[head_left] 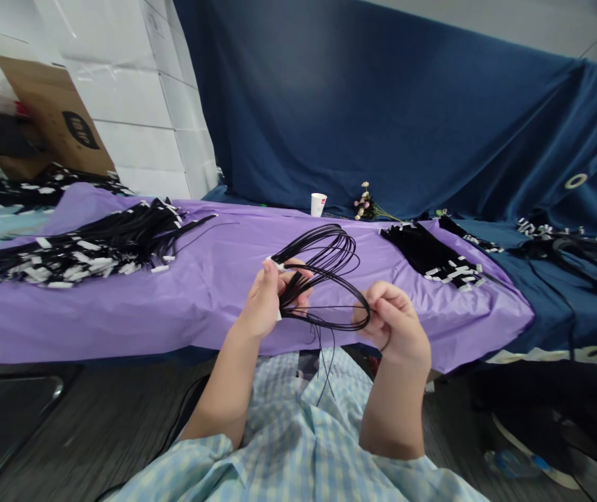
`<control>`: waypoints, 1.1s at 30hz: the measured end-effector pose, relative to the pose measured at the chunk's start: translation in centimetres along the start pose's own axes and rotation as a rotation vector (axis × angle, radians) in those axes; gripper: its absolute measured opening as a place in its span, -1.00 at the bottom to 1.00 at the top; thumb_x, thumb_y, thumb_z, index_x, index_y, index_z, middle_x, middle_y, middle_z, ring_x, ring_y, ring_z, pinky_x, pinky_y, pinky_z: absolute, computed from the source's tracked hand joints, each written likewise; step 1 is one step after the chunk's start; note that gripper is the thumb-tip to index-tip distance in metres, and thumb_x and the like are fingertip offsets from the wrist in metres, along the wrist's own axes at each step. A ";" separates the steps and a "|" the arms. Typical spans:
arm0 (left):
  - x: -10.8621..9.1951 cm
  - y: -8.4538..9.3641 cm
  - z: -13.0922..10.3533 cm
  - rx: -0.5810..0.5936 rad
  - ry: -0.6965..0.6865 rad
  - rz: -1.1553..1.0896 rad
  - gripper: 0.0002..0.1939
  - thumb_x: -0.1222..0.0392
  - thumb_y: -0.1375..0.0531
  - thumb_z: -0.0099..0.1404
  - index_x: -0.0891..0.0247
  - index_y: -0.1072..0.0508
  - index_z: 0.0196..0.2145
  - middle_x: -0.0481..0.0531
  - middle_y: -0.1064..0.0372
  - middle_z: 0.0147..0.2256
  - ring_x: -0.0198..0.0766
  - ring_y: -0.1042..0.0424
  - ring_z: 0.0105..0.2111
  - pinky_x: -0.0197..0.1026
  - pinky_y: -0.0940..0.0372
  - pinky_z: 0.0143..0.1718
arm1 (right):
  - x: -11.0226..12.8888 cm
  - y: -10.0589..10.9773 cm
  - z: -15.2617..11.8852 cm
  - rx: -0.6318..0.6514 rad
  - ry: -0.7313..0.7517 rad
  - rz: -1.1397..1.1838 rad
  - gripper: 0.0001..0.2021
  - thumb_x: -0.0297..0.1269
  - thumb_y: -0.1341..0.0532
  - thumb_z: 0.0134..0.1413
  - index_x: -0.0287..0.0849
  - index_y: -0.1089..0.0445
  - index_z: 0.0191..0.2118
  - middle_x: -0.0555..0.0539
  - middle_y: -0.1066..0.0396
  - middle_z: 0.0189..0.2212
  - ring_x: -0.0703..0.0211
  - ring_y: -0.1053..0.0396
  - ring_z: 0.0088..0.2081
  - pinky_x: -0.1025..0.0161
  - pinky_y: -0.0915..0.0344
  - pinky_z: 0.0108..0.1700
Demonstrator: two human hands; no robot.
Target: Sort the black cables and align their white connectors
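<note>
A looped bundle of thin black cables [330, 277] is held up above the purple cloth, at the middle of the view. My left hand [270, 296] is closed around the bundle's left end, where white tags show. At the loops' right end my right hand [390, 317] pinches the cable with thumb and fingers. Thin loose strands dangle below the bundle between my forearms. On the cloth to the left lies a large pile of black cables with white tags [89, 247], and a smaller tagged pile [427, 252] lies to the right.
A purple cloth [225, 279] covers the table. At its back edge stand a white paper cup [318, 204] and small flowers [365, 206]. More black cables [575, 258] lie on blue cloth at the far right. A cardboard box [58, 115] is at the back left.
</note>
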State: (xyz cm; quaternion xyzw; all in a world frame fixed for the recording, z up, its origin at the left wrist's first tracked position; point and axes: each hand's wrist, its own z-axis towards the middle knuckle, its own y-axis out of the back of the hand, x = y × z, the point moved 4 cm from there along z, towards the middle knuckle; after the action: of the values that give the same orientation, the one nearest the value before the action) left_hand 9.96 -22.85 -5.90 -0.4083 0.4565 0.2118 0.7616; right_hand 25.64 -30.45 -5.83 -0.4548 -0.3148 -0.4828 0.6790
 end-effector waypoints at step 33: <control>0.9 0.1 -1.1 0.332 0.159 0.375 -0.34 -0.33 0.02 0.28 0.30 -0.58 -0.41 0.05 -0.27 -0.63 -0.32 -0.21 -0.64 -0.28 -0.20 -0.59 | 1.8 -1.3 -1.4 -0.348 0.500 -0.535 -0.91 -0.34 -0.31 0.00 -0.15 -0.47 -0.49 0.02 -0.23 -0.62 0.34 -0.02 -0.60 0.28 0.01 -0.54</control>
State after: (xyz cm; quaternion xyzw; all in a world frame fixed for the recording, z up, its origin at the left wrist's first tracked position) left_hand 9.80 -23.75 -6.97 -0.2014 0.6113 0.2388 0.7272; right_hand 24.97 -32.57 -4.39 -0.3333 -0.1608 -0.7843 0.4979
